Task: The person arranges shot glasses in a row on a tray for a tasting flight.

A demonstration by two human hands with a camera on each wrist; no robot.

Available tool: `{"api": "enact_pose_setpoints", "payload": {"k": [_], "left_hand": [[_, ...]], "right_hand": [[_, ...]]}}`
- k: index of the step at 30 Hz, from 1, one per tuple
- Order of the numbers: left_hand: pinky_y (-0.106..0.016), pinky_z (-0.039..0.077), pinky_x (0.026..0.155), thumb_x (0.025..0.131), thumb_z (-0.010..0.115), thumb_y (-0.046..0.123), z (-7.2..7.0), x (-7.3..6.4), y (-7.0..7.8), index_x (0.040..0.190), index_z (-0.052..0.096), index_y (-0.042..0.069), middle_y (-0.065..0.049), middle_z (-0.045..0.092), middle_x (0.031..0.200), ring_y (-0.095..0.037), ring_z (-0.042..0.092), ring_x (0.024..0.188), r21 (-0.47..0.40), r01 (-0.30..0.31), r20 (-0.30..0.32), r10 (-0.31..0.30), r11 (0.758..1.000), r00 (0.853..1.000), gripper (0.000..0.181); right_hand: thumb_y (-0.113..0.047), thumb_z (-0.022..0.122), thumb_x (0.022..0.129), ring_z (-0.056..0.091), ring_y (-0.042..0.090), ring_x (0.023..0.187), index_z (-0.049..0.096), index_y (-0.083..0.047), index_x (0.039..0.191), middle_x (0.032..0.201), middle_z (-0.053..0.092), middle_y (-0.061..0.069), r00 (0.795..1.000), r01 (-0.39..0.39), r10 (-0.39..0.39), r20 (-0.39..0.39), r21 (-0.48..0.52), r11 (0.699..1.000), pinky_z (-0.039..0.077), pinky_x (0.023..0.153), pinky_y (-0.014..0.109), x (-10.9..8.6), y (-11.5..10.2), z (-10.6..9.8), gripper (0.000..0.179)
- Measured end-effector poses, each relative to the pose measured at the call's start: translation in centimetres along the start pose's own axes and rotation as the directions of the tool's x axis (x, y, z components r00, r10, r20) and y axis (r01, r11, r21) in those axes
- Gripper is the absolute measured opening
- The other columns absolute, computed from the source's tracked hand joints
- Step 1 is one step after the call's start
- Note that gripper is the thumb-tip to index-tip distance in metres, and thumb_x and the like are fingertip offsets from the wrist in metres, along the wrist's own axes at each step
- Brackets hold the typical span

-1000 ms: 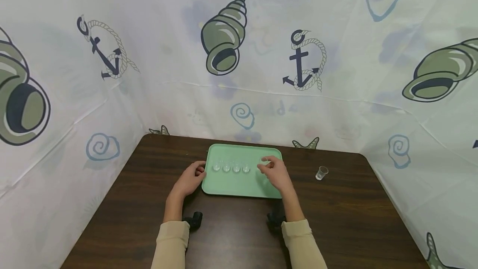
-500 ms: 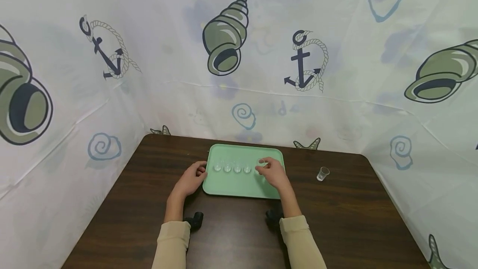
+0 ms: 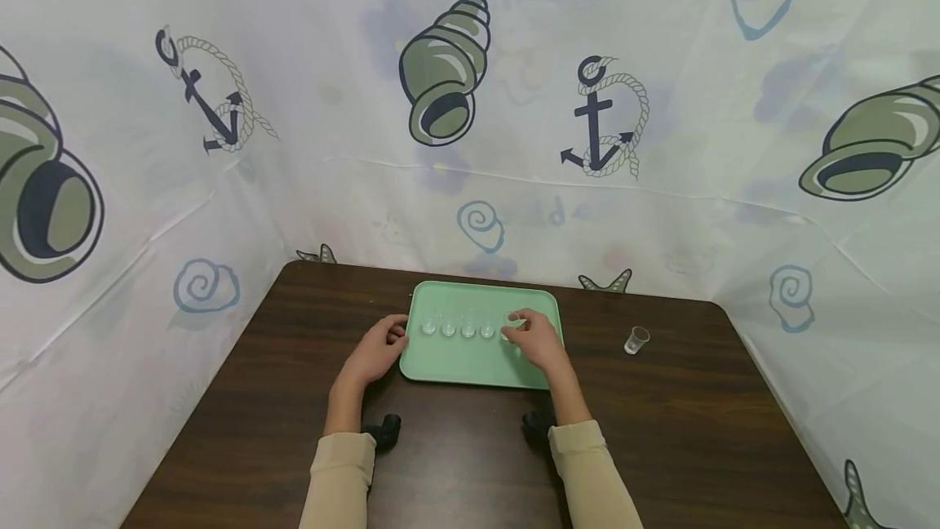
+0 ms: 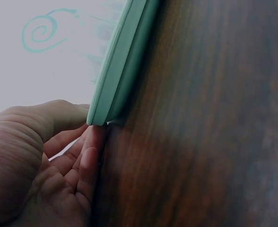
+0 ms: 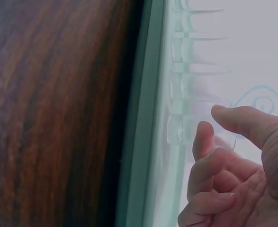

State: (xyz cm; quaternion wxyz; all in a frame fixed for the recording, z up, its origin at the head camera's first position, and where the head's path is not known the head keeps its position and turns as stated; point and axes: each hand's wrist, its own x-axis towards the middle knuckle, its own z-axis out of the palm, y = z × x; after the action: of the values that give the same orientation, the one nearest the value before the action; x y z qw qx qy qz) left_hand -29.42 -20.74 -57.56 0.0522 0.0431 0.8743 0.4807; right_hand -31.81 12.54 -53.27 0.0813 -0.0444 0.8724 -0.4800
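Observation:
A pale green tray lies on the dark wooden table. My left hand holds its left edge, with thumb and fingers at the rim in the left wrist view. Several small clear shot glasses stand upright in a row across the tray. At the right end of that row, my right hand pinches another clear shot glass between thumb and forefinger near its top. This glass is upright with its base at the tray surface, a small gap from its neighbour. The right hand's other fingers are loosely curled.
One more clear shot glass sits on the table, to the right of the tray. Behind and at both sides hangs a white cloth printed with shells and anchors. Black wrist mounts sit under the forearms.
My right hand has brought its shot glass a little left and down, to the right end of the row on the tray. The left hand stays at the tray's edge.

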Motion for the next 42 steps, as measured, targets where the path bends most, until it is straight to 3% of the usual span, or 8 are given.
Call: {"api": "enact_pose_setpoints", "payload": {"k": [19,26,36,42], "left_hand": [[-0.050,0.052,0.100,0.113,0.055,0.016,0.1,0.1,0.3,0.160,0.045,0.002,-0.019,0.061,0.134,-0.031,0.061,0.117,0.008,0.009,0.004,-0.009,1.000,1.000,0.050],[-0.051,0.052,0.100,0.114,0.054,0.016,0.0,-0.2,0.4,0.160,0.045,0.001,-0.020,0.061,0.134,-0.031,0.061,0.118,0.018,0.005,0.005,-0.005,1.000,1.000,0.049],[-0.051,0.052,0.101,0.114,0.055,0.016,0.0,-0.4,0.4,0.160,0.045,0.001,-0.020,0.060,0.134,-0.032,0.061,0.118,0.012,0.007,0.009,-0.007,1.000,1.000,0.050],[-0.050,0.052,0.099,0.113,0.055,0.014,0.0,-0.3,0.7,0.160,0.045,-0.001,-0.021,0.060,0.133,-0.033,0.061,0.117,0.005,0.001,0.011,-0.001,1.000,1.000,0.050]], "right_hand": [[-0.021,0.070,0.105,0.070,0.027,0.089,0.056,-0.002,0.152,0.105,0.073,0.017,1.000,-0.020,0.020,-0.023,-0.016,1.000,0.051,0.070,0.035,-0.8,0.9,-0.7,0.053],[-0.023,0.070,0.105,0.071,0.026,0.089,0.055,-0.004,0.154,0.104,0.074,0.016,0.998,-0.026,0.026,-0.059,-0.005,1.000,0.051,0.070,0.034,-2.1,1.6,-2.1,0.054],[-0.028,0.070,0.106,0.067,0.046,0.092,0.056,-0.006,0.153,0.102,0.071,0.024,0.989,0.006,-0.003,-0.148,0.021,1.000,0.046,0.064,0.034,-4.4,0.7,-5.0,0.054],[-0.036,0.067,0.107,0.069,0.042,0.098,0.057,-0.010,0.152,0.103,0.072,0.022,0.976,0.010,-0.012,-0.216,-0.009,1.000,0.048,0.072,0.036,-5.2,0.5,-6.9,0.053]]}}
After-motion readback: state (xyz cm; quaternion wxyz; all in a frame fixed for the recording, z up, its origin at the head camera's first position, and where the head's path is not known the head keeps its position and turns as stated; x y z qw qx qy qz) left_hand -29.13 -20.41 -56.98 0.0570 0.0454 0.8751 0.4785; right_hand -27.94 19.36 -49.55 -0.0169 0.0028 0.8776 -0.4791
